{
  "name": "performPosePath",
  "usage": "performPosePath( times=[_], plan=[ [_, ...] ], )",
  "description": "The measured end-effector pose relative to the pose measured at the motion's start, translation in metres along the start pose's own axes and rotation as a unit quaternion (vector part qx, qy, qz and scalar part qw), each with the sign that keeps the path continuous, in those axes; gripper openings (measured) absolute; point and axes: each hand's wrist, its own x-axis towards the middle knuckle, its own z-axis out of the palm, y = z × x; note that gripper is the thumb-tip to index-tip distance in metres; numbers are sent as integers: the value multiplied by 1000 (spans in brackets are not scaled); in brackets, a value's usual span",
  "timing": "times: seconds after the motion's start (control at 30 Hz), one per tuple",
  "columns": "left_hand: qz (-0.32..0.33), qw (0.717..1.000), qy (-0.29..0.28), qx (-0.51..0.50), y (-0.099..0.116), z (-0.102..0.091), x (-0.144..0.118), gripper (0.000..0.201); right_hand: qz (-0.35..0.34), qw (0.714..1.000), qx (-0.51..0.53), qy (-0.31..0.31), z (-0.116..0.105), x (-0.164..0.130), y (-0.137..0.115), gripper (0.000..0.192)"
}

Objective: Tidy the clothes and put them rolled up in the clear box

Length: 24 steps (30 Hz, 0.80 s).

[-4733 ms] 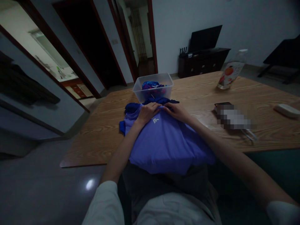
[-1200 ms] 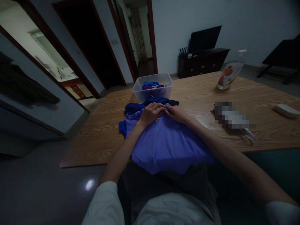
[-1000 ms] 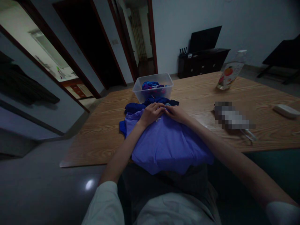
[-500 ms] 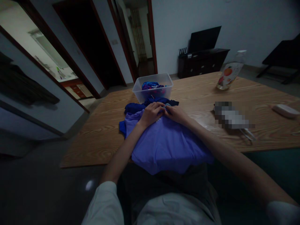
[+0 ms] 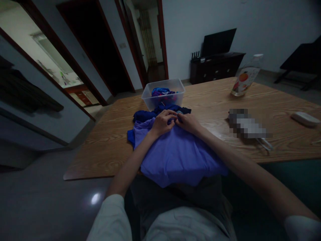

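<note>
Left hand (image 5: 162,122): fingers curled, pinching shirt (image 5: 175,157) edge at frame centre.
Right hand (image 5: 188,122): likewise pinching the same edge.
Box (image 5: 164,93): just above.

1. Both hands have crept up the purple shirt (image 5: 175,157) toward its far edge.
2. The left hand (image 5: 162,122) has curled into a tighter grip on the cloth.
3. The right hand (image 5: 188,122) now pinches beside it, and the white logo is covered.
</note>
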Motion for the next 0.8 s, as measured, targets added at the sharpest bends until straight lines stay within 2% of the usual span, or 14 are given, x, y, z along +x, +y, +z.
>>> performPosePath(
  times=[0.27,0.8],
  plan=[
    [-21,1000,2,-15,1,1,0,20,-1,1000,-10,9,3,-1,1,38],
    [-34,996,0,-81,-2,1,1,21,17,999,-36,-12,5,-1,-1,39]
  ],
)
